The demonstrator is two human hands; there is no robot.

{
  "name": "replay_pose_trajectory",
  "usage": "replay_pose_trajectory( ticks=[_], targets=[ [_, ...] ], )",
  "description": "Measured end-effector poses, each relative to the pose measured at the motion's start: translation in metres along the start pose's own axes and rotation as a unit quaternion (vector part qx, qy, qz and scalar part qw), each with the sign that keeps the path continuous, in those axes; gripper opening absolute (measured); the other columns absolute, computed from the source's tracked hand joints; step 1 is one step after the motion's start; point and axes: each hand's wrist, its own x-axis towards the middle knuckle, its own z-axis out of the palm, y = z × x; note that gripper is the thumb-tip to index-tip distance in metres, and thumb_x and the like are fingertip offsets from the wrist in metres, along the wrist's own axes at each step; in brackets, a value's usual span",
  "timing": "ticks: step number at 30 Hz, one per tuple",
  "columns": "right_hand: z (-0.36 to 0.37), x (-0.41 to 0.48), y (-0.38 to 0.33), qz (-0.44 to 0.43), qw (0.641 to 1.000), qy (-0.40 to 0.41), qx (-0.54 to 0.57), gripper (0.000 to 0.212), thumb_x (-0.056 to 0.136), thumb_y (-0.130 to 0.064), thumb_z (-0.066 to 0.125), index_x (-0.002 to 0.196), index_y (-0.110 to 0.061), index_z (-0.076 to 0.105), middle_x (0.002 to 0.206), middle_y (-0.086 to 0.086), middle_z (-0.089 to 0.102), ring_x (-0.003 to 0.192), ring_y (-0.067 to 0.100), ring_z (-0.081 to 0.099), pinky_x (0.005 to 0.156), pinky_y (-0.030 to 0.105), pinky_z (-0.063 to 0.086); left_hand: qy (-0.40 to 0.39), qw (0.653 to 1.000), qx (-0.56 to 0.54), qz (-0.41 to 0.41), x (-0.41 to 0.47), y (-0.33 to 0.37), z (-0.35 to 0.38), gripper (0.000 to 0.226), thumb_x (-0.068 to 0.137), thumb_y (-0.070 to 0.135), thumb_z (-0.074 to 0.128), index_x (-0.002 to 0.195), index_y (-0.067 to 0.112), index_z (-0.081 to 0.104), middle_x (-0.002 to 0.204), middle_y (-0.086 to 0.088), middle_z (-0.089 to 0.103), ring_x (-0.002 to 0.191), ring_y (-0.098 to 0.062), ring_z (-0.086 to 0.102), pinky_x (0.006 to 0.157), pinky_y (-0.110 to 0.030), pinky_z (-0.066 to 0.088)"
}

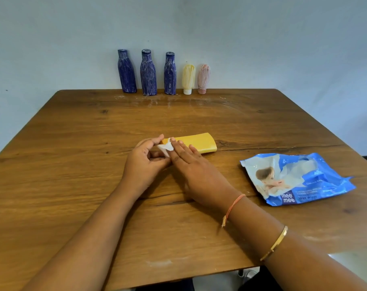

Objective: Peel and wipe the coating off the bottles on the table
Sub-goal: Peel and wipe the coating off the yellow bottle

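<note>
Mid-table | L hand [143, 164] grips btl [199, 142] | R hand [191, 166] flat – presses wipe [165, 147]

A yellow bottle [199, 142] lies across the way, right at the fingers [181, 149]. Beyond it, bare table [178, 116] runs to five coated bottles [149, 75] lined along the wall [262, 49]. Right of the fingers, well apart, lies a wipes pack [298, 179]; leftward, open wood.

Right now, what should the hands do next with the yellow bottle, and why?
Probably rub the white scrap over the left end of the yellow bottle. The bottle lies on its side, its body already looks plain yellow, and the right hand presses the scrap flat there while the left hand curls beside it.
</note>
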Motion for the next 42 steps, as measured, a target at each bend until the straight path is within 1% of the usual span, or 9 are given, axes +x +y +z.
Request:
replay_pose_trajectory(
  ticks=[3, 8, 10, 15, 17, 23, 31, 38, 42],
  targets=[
    [-0.002, -0.001, 0.021, 0.069, 0.998, 0.003, 0.009, 0.071, 0.092, -0.006, 0.041, 0.148, -0.014, -0.002, 0.156, 0.005, -0.011, 0.144, 0.016, -0.006, 0.113, 0.027, -0.007, -0.013, 1.000, -0.010, -0.008, 0.001, 0.000, 0.001, 0.067, 0.064, -0.003, 0.078, 0.126, 0.005, 0.054, 0.126, 0.000, 0.052, 0.080, 0.001, 0.062, 0.069, -0.006, 0.048],
    [-0.007, 0.004, 0.043, 0.219, 0.976, 0.011, 0.015, 0.069, 0.091, -0.007, 0.042, 0.148, -0.006, 0.003, 0.156, 0.014, -0.001, 0.144, 0.024, 0.002, 0.117, 0.035, 0.002, -0.021, 1.000, -0.014, -0.013, 0.001, 0.001, 0.000, 0.069, 0.063, 0.002, 0.080, 0.126, 0.008, 0.054, 0.128, 0.003, 0.050, 0.090, -0.005, 0.061, 0.071, -0.007, 0.049],
    [-0.007, 0.006, 0.029, 0.195, 0.980, 0.014, 0.028, 0.069, 0.092, -0.006, 0.043, 0.148, -0.007, 0.002, 0.156, 0.013, -0.004, 0.144, 0.023, 0.000, 0.116, 0.033, 0.002, -0.018, 1.000, -0.014, -0.013, 0.001, 0.001, 0.001, 0.068, 0.062, 0.001, 0.080, 0.126, 0.006, 0.054, 0.127, 0.003, 0.051, 0.090, -0.005, 0.062, 0.071, -0.008, 0.050],
    [-0.002, 0.008, -0.009, 0.016, 1.000, 0.007, 0.017, 0.073, 0.090, -0.006, 0.042, 0.148, -0.013, -0.002, 0.156, 0.005, -0.011, 0.143, 0.017, -0.009, 0.117, 0.031, -0.004, -0.010, 1.000, -0.010, -0.004, 0.000, 0.002, 0.000, 0.058, 0.073, -0.006, 0.072, 0.125, 0.011, 0.053, 0.113, 0.007, 0.053, 0.083, 0.005, 0.061, 0.070, -0.004, 0.046],
    [-0.001, 0.010, 0.001, 0.030, 0.999, 0.008, 0.015, 0.073, 0.089, -0.006, 0.043, 0.148, -0.014, 0.000, 0.157, 0.004, -0.008, 0.144, 0.015, -0.006, 0.117, 0.030, -0.004, -0.016, 1.000, -0.018, -0.009, 0.001, 0.001, -0.001, 0.061, 0.071, -0.005, 0.074, 0.127, 0.010, 0.052, 0.115, 0.005, 0.053, 0.083, 0.004, 0.062, 0.071, -0.006, 0.048],
    [-0.009, 0.012, 0.041, 0.204, 0.977, 0.032, 0.045, 0.069, 0.089, -0.002, 0.040, 0.148, -0.008, 0.007, 0.157, 0.010, 0.006, 0.144, 0.022, 0.005, 0.116, 0.033, 0.002, -0.023, 1.000, 0.014, -0.003, 0.001, 0.001, -0.002, 0.073, 0.065, 0.005, 0.080, 0.131, 0.011, 0.050, 0.125, 0.004, 0.047, 0.101, -0.014, 0.061, 0.079, -0.012, 0.052],
    [-0.005, 0.025, -0.010, 0.041, 0.998, 0.043, 0.031, 0.067, 0.092, -0.008, 0.042, 0.148, -0.009, 0.006, 0.156, 0.010, 0.005, 0.144, 0.020, 0.001, 0.116, 0.031, -0.002, -0.006, 0.998, 0.043, 0.041, -0.002, 0.001, -0.004, 0.058, 0.073, -0.003, 0.074, 0.125, 0.013, 0.054, 0.116, 0.007, 0.052, 0.089, -0.004, 0.061, 0.072, -0.009, 0.050],
    [-0.011, 0.018, 0.048, 0.203, 0.978, 0.051, 0.019, 0.070, 0.087, -0.004, 0.045, 0.148, -0.006, 0.011, 0.153, 0.013, 0.019, 0.142, 0.024, 0.014, 0.116, 0.034, 0.006, -0.024, 0.996, 0.072, 0.049, -0.002, 0.002, -0.002, 0.076, 0.065, 0.007, 0.081, 0.133, 0.014, 0.048, 0.122, 0.005, 0.047, 0.100, -0.013, 0.059, 0.081, -0.012, 0.051],
    [-0.008, 0.014, 0.027, 0.151, 0.985, 0.044, 0.062, 0.075, 0.086, 0.000, 0.045, 0.149, -0.012, 0.008, 0.157, 0.008, 0.007, 0.144, 0.020, 0.004, 0.114, 0.026, 0.000, -0.015, 0.998, 0.053, 0.030, -0.001, 0.001, 0.001, 0.076, 0.061, 0.011, 0.082, 0.131, 0.009, 0.051, 0.116, 0.008, 0.050, 0.092, -0.011, 0.061, 0.080, -0.013, 0.052]
  ],
)
